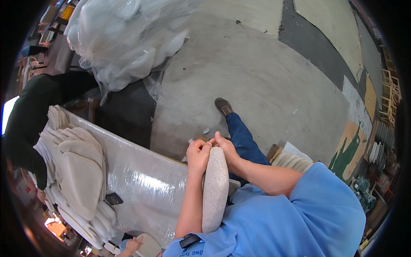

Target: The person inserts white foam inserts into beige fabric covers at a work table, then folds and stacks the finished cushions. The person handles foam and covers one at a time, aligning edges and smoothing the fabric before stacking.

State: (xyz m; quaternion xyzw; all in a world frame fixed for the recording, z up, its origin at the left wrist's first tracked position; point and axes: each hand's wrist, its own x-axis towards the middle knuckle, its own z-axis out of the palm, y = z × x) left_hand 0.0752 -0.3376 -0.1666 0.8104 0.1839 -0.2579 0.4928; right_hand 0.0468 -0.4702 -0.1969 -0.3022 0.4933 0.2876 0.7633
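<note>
A light beige fabric-covered cushion (215,192) is held on edge against my front, its narrow side facing up. My left hand (199,156) is closed at the far end of it, with the forearm along its left side. My right hand (226,149) meets the left one there, its fingers pinched on the fabric at that end. The fingertips almost touch, and exactly what lies between them is hidden by the fingers and the cushion.
On my left stands a table wrapped in shiny plastic film (145,180), with a pile of beige cushion covers (81,167) and a small dark card (113,198). A person in dark clothes (30,115) leans over it. A large clear plastic bag of white filling (128,43) lies beyond.
</note>
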